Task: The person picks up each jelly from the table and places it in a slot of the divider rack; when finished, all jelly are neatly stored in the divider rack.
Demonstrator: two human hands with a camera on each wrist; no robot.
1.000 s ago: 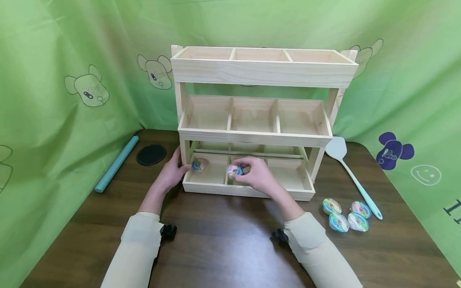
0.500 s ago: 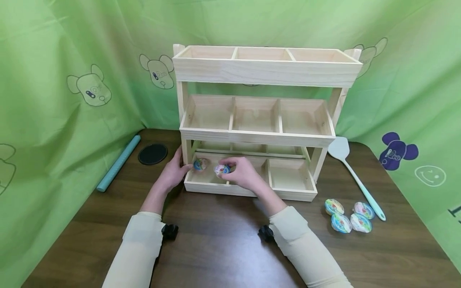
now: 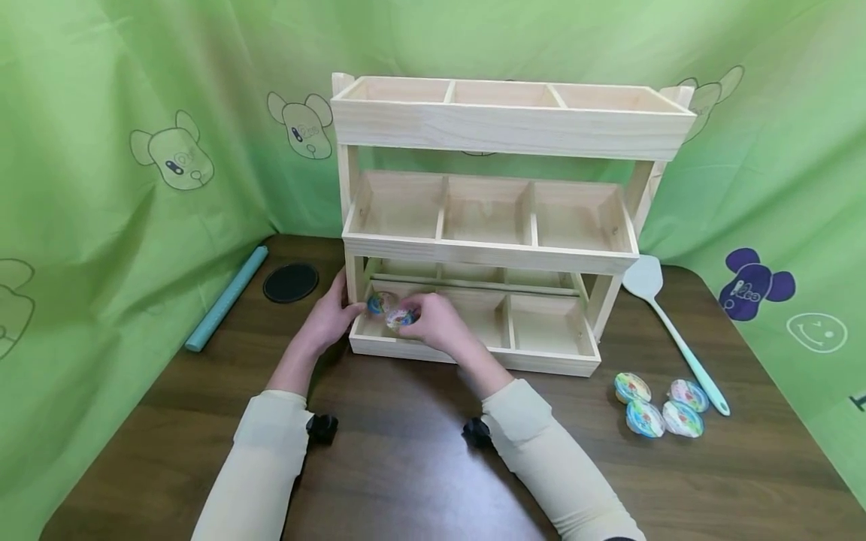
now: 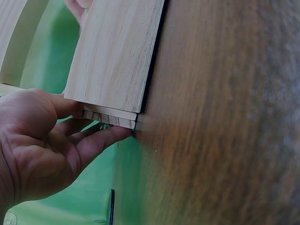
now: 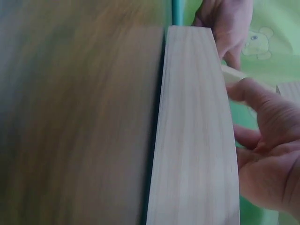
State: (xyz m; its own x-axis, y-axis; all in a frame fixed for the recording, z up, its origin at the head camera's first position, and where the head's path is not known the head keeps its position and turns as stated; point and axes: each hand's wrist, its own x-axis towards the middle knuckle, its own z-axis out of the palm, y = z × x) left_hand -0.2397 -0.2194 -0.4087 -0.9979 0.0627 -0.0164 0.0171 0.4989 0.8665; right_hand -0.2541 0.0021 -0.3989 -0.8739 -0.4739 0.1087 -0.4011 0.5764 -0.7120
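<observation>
A small jelly cup [image 3: 398, 319] with a printed lid is pinched between the thumb and fingers of my right hand [image 3: 436, 324], inside the left compartment of the bottom tray [image 3: 473, 363]. Right behind it in that compartment is a second jelly cup [image 3: 377, 303], overlapped in the head view. My left hand [image 3: 327, 319] grips the tray's left end; the left wrist view shows its thumb over the rim and fingers [image 4: 101, 143] along the outer side. In the right wrist view the front panel [image 5: 194, 131] hides my right fingertips and the cup.
The bottom tray belongs to a three-tier wooden rack [image 3: 514, 131] with divided trays. Several jelly cups [image 3: 645, 418] lie on the table at right, near a spatula [image 3: 676, 330]. On the left are a black disc [image 3: 291, 282] and a blue roll [image 3: 226, 299]. Green cloth hangs behind.
My right hand has carried the jelly cup leftward from the middle compartment into the left one, close to the other cup. The left hand has stayed at the tray's end.
</observation>
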